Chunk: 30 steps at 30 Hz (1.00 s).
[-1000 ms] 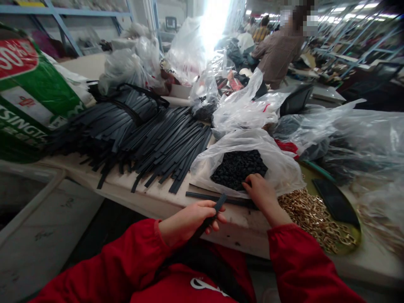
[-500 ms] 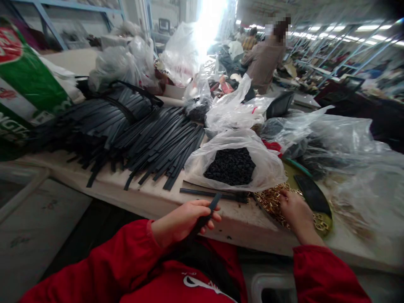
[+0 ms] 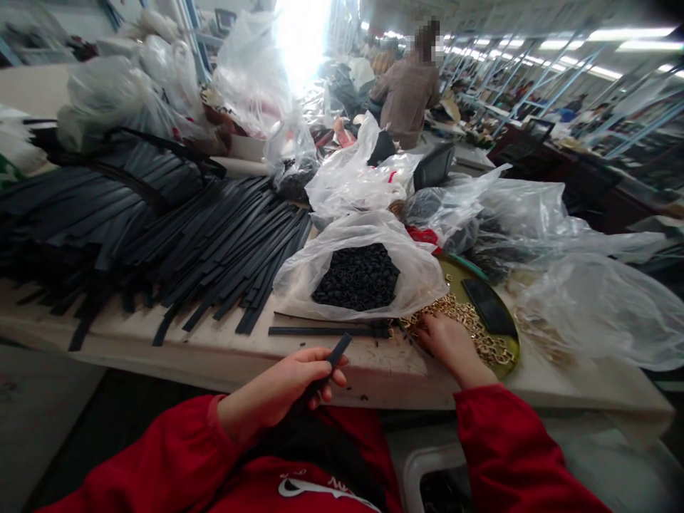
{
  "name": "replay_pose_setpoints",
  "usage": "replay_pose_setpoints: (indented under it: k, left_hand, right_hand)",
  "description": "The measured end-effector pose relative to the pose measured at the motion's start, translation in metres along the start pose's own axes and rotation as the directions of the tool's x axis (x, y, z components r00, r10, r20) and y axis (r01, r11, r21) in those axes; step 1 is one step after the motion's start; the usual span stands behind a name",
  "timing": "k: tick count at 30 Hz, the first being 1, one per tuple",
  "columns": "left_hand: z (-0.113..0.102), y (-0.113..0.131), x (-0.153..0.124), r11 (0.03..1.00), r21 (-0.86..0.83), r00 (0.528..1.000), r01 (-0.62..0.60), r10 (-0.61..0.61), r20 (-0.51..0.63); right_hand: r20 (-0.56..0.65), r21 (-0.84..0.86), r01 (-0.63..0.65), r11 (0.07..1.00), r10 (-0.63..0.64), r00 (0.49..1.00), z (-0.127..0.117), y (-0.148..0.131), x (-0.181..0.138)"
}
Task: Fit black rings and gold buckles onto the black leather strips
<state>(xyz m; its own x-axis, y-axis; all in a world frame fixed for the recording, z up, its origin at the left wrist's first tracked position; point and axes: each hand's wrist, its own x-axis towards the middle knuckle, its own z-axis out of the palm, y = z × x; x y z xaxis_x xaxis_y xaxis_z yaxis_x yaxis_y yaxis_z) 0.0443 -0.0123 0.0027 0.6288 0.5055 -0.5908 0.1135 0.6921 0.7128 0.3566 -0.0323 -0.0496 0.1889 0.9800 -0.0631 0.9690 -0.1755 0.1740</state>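
While the left hand [image 3: 286,381] pinches a black strap [image 3: 338,350], the right hand [image 3: 452,349] reaches into gold metal pieces [image 3: 470,317].
The left thumb and fingers press the strap between them, its free end angled toward the table [image 3: 214,356]; the right fingertips are down among the pieces on a green tray [image 3: 458,273], and whether they grip one cannot be told. Just left of the tray sits an open plastic bag [image 3: 422,281] of small black loops [image 3: 355,278]; farther left lies a heap of black strips [image 3: 229,256].
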Motion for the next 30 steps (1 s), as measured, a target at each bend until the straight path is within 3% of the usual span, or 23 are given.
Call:
replay_pose_setpoints:
  k: [8, 11, 13, 14, 15, 16, 17, 18, 20, 22, 24, 27, 30]
  left_hand:
    - [0.003, -0.001, -0.003, 0.998, 0.057, 0.999, -0.025, 0.024, 0.022]
    - [0.000, -0.005, -0.005, 0.981, 0.176, 0.996, -0.084, 0.080, 0.030]
    - [-0.001, -0.007, -0.004, 0.941, 0.295, 0.986, -0.166, 0.165, 0.029]
    - [-0.001, -0.007, -0.003, 0.911, 0.353, 0.975, -0.215, 0.221, 0.025]
    - [-0.001, -0.007, -0.003, 0.876, 0.403, 0.960, -0.264, 0.280, 0.020]
    - [0.000, -0.007, -0.002, 0.840, 0.447, 0.941, -0.307, 0.338, 0.012]
    - [0.001, -0.006, -0.002, 0.804, 0.486, 0.922, -0.342, 0.388, 0.006]
    - [0.002, -0.005, -0.002, 0.770, 0.521, 0.903, -0.368, 0.430, 0.002]
    - [0.003, -0.005, -0.004, 0.705, 0.583, 0.870, -0.403, 0.493, 0.003]
    - [0.002, -0.007, -0.008, 0.643, 0.652, 0.840, -0.402, 0.542, -0.016]
    - [-0.001, -0.012, -0.012, 0.589, 0.720, 0.819, -0.368, 0.571, -0.048]
    - [-0.007, -0.016, -0.017, 0.549, 0.770, 0.809, -0.326, 0.584, -0.074]
    - [-0.013, -0.016, -0.018, 0.588, 0.739, 0.814, -0.328, 0.573, -0.095]
  right_hand:
    - [-0.050, 0.034, 0.035, 0.999, -0.034, 0.998, -0.003, -0.006, 0.005]
    - [-0.112, 0.087, 0.003, 0.996, 0.007, 0.994, -0.010, -0.009, 0.001]
    - [-0.165, 0.238, -0.003, 0.971, 0.044, 0.985, -0.019, -0.022, -0.010]
    - [-0.172, 0.400, 0.005, 0.916, 0.070, 0.983, -0.025, -0.034, -0.017]
    - [-0.157, 0.625, 0.009, 0.781, 0.114, 0.981, -0.031, -0.048, -0.025]
    - [-0.090, 0.845, 0.006, 0.534, 0.131, 0.987, -0.037, -0.065, -0.034]
    - [-0.005, 0.958, -0.029, 0.287, 0.116, 0.993, -0.043, -0.083, -0.042]
    - [0.067, 0.993, -0.076, 0.091, 0.091, 0.994, -0.048, -0.101, -0.050]
    - [0.143, 0.979, -0.134, -0.155, 0.044, 0.989, -0.055, -0.135, -0.063]
    - [0.151, 0.957, -0.139, -0.253, 0.030, 0.988, -0.056, -0.160, -0.069]
    - [0.146, 0.950, -0.137, -0.280, 0.008, 0.989, -0.053, -0.175, -0.071]
    - [0.177, 0.935, -0.202, -0.293, -0.107, 0.978, -0.050, -0.181, -0.071]
    - [0.185, 0.942, -0.248, -0.225, -0.265, 0.946, -0.054, -0.177, -0.074]
